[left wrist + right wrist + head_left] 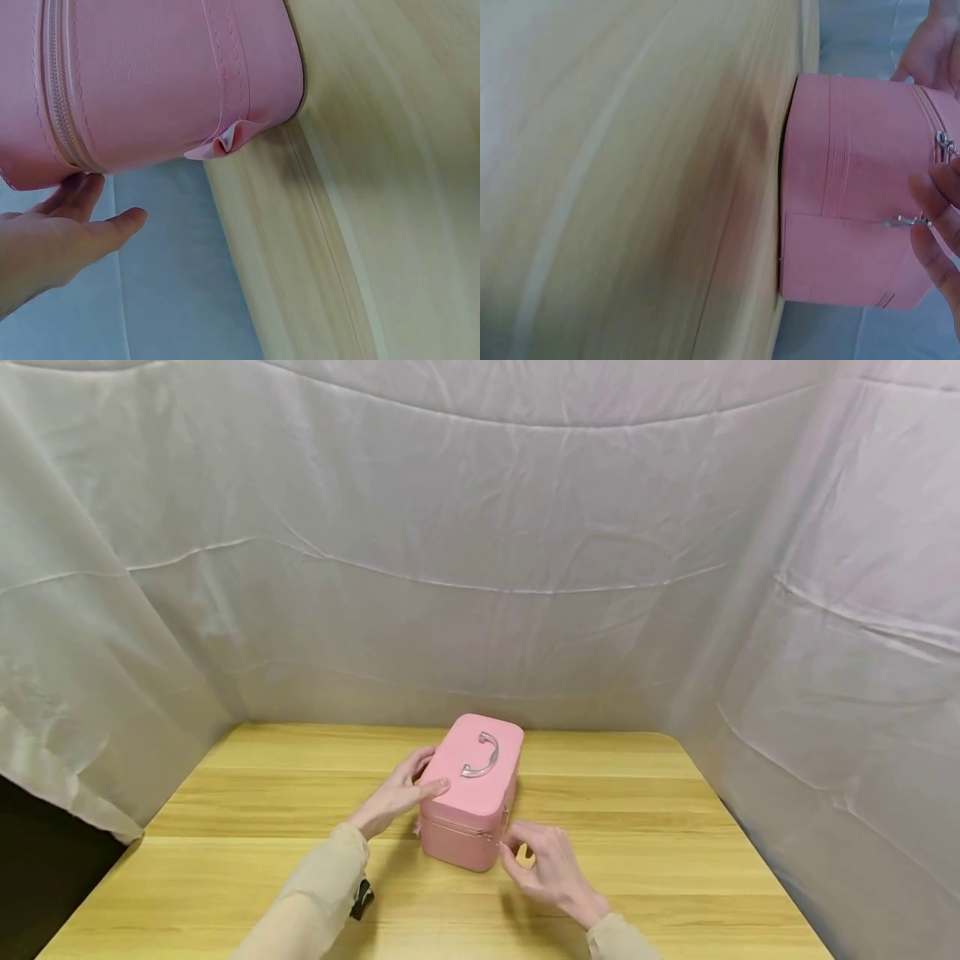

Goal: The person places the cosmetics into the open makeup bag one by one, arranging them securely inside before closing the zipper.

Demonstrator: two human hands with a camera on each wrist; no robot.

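Observation:
A pink zippered case (474, 760) with a silver curved handle (486, 756) on its lid stands on the wooden table. My left hand (405, 785) steadies it, thumb on the lid and straight fingers against the left side. One finger of that hand (67, 232) stays apart from the case in the left wrist view. At the near right corner, my right hand (547, 864) pinches a metal zipper pull (906, 221) between thumb and finger. Another zipper slider (944, 141) sits close by on the track. The zipper (58, 90) looks closed on the side seen by the left wrist camera.
Light wood table (675, 843) lies under the case. Pale fabric (480, 568) hangs behind and at both sides. A small black item (362, 900) shows beside the left sleeve. A pink fabric tab (225, 142) sticks out from the case's lower side.

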